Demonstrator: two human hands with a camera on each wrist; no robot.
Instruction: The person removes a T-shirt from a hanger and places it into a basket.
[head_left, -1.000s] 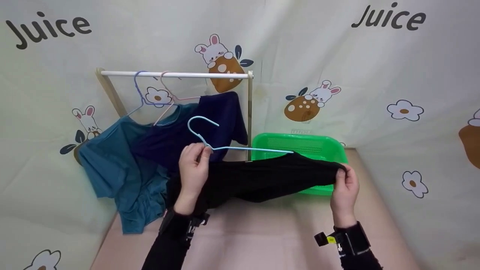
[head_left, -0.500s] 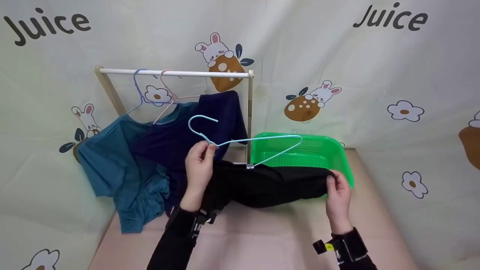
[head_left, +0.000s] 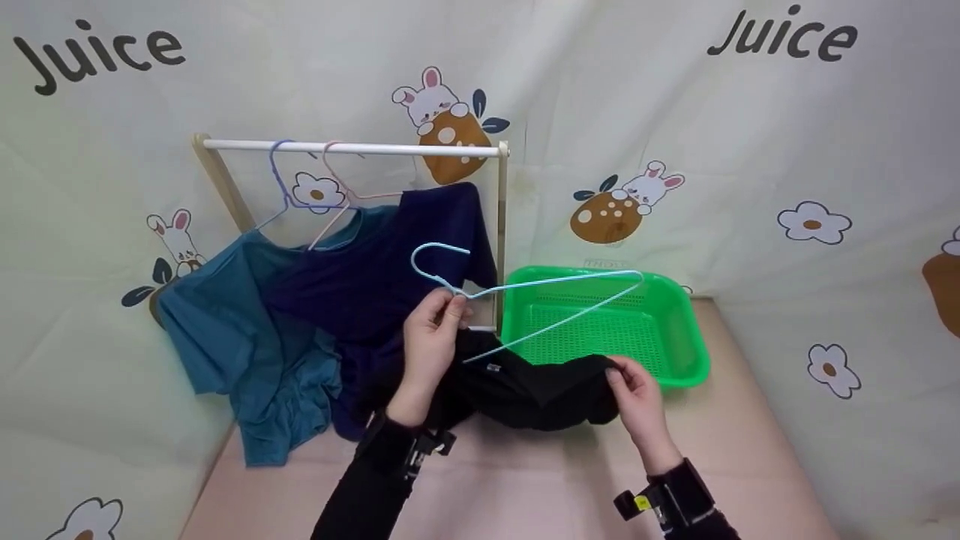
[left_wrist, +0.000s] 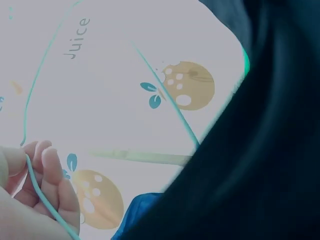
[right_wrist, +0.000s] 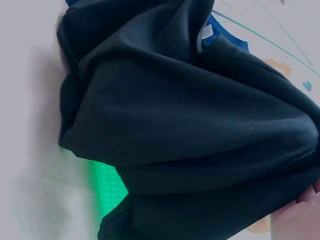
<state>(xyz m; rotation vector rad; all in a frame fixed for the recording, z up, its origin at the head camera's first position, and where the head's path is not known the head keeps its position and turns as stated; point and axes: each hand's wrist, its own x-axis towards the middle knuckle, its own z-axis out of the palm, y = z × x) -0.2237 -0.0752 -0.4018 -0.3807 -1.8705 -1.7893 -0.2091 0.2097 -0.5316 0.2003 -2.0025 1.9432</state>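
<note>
My left hand (head_left: 433, 337) pinches a light blue hanger (head_left: 570, 280) just below its hook, which points up and to the right. The hanger's right shoulder is bare, and its lower bar runs down into a black garment (head_left: 547, 390). With thumb and fingers, my right hand (head_left: 637, 401) holds the garment's right edge. A small pale label (head_left: 493, 368) shows at the neckline. In the left wrist view, the hanger wire (left_wrist: 42, 197) passes between thumb and fingers. The black cloth (right_wrist: 200, 115) fills most of the right wrist view. The hanger's left end is hidden behind my left hand and the cloth.
A rack with a white rail (head_left: 405, 149) stands at the back left. A teal shirt (head_left: 217, 315) and a navy shirt (head_left: 450, 217) hang there on a purple hanger (head_left: 277, 176) and a pink hanger (head_left: 334, 169). Behind my right hand sits a green basket (head_left: 694, 337).
The hanger's right shoulder has come out of the black garment. My right hand has moved left and down with the cloth, and my left hand has shifted right with the hanger.
</note>
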